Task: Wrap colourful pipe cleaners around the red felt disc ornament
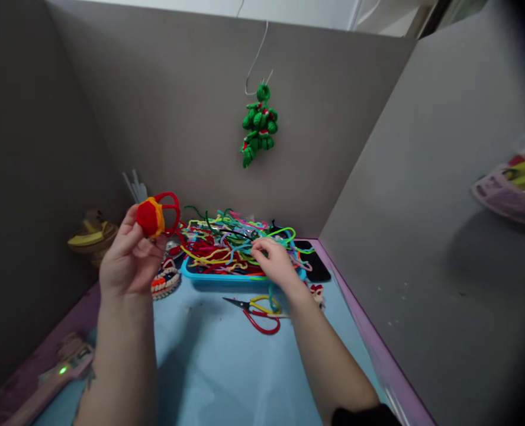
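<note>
At the lower left of the frame, a pink device (69, 364) is showing a small green light at the table's edge. Above it, a blurred yellow-and-tan object (92, 236) is sitting against the dark left wall. Left of centre, the left hand (131, 254) is rising above the table, gripping between thumb and fingers a red piece with an orange-yellow band (149, 218); red loops are sticking out from its right side. Pale sticks (135, 188) are standing just behind that hand, and a cream, orange and dark-blue piece (165, 283) is lying below the red one. In the middle of the frame, a blue tray (226, 277) is holding a tangle of fuzzy strands (213, 251) in many colours. Scissors (262, 313) with one yellow and one red handle are lying open before it, while a green ornament with red bits (260, 125) is hanging at upper centre. Right of centre, the right hand (273, 260) is reaching over the tray, its fingers curling together at the strands; whether it is pinching one, I cannot tell. Farther right, a black flat object (318, 266) is lying beside the tray, and at the right edge a blurred pink holder (511, 195) is hanging on the wall.
</note>
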{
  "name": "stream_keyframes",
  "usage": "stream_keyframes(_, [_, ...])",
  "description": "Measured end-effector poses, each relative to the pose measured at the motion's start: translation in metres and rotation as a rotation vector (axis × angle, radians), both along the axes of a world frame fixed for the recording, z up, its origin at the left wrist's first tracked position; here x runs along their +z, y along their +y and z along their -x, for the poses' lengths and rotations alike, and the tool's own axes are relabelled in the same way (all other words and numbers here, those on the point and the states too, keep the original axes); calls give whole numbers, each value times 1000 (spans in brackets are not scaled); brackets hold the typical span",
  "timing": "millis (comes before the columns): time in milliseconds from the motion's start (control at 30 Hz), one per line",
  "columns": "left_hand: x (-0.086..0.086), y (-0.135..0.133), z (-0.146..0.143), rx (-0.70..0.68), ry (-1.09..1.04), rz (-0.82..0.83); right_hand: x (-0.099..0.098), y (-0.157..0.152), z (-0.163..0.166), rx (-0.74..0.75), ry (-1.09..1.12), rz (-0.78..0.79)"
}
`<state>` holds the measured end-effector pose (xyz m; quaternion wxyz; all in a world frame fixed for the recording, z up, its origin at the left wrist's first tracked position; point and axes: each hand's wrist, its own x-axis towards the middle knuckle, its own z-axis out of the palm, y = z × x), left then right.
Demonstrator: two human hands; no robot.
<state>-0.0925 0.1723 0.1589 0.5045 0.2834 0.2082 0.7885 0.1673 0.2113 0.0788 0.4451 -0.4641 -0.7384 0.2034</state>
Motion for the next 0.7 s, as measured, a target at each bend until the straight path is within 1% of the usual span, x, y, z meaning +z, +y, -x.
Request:
stream_keyframes(67, [1,0,1,-19,-1,16,-7,3,7,68,-7,34])
stream_keyframes(133, [0,0,0,-42,16,31,-12,6,14,108,7,18])
stream_keyframes(233, [-4,2,-6,-72,52,55,-20,20,24,-5,31,-85])
stream_keyframes(267, [-6,2,-8,-81,65,61,-24,28,27,-29,23,-77])
stream_keyframes(300, [-7,3,-10,-103,81,73,-27,37,30,-42,23,-29])
stream_keyframes(333, [-9,4,-12,-125,92,82,-30,48,33,-52,33,67])
stream_keyframes(367, [-10,4,-13,-143,93,95,-33,59,35,-55,32,117])
stream_keyframes(467, [-14,7,-14,-187,105,145,-40,91,38,-83,41,219])
stream_keyframes(533, [-17,8,-12,-211,140,172,-39,104,37,-108,67,261])
stream_keyframes(600, [-19,9,-11,-214,171,174,-34,107,35,-116,106,270])
stream_keyframes(700, [-22,10,-13,-207,216,155,-20,87,33,-96,184,218])
